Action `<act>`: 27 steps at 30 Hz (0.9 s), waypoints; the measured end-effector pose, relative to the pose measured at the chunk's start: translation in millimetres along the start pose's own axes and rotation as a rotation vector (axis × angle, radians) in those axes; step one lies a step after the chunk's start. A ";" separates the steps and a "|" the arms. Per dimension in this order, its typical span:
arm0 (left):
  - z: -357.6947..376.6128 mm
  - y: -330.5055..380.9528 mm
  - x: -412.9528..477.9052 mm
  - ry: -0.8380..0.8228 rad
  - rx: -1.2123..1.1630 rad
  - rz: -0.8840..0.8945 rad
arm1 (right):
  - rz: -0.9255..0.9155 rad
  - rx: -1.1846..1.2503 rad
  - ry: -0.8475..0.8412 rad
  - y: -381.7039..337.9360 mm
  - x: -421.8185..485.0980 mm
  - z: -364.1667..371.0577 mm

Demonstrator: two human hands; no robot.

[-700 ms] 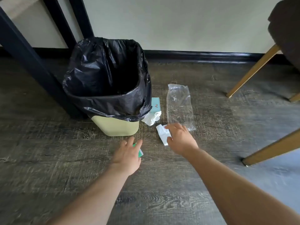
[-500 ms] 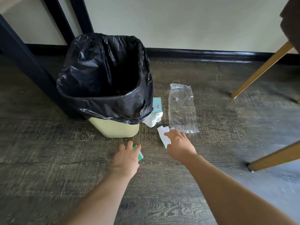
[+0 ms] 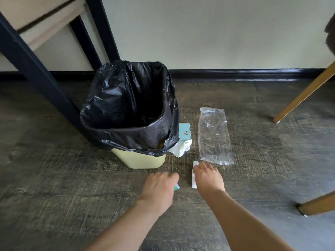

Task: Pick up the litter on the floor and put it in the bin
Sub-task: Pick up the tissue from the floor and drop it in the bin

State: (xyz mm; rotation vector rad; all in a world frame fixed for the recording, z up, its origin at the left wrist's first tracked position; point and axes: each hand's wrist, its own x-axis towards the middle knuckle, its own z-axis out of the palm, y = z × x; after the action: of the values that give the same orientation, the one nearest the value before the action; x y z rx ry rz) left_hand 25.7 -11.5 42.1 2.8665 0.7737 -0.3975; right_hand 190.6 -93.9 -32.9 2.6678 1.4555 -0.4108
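A pale yellow bin (image 3: 145, 160) lined with a black bag (image 3: 126, 105) stands on the dark wood floor. Right of it lie a teal card (image 3: 184, 132), a crumpled white tissue (image 3: 180, 149) and a clear plastic wrapper (image 3: 213, 136). My left hand (image 3: 159, 189) rests palm down over a small green and white scrap (image 3: 177, 186), which mostly hides under the fingers. My right hand (image 3: 208, 178) covers a white paper slip (image 3: 194, 175), fingertips on its top end. Whether either hand grips its piece is hidden.
Dark table legs (image 3: 36, 73) stand left of and behind the bin. Two wooden chair legs (image 3: 304, 93) come down at the right, a third (image 3: 317, 205) near the lower right. A black skirting board runs along the wall behind.
The view has tilted up and pulled back. Both hands have closed down over their scraps, the left now covering most of the green piece, the right lying over the white slip.
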 end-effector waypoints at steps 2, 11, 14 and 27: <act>-39.1 14.1 -18.5 0.129 -0.126 0.157 | -0.013 -0.020 -0.008 -1.7 1.7 1.1; -218.8 -34.0 -47.9 1.078 -0.337 0.067 | -0.076 0.107 0.045 -7.6 -9.2 -46.4; -214.6 -74.1 -17.5 1.065 -0.267 -0.048 | -0.112 0.209 0.165 -5.2 -15.4 -92.1; -174.3 -98.8 12.7 0.508 -0.322 -0.259 | -0.356 0.476 0.881 -74.1 -14.6 -296.2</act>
State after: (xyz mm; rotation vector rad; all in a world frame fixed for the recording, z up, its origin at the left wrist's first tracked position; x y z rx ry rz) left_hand 23.2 115.3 197.7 2.5795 1.1685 0.4168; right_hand 179.7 -8.3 260.4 3.1322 2.3127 0.5791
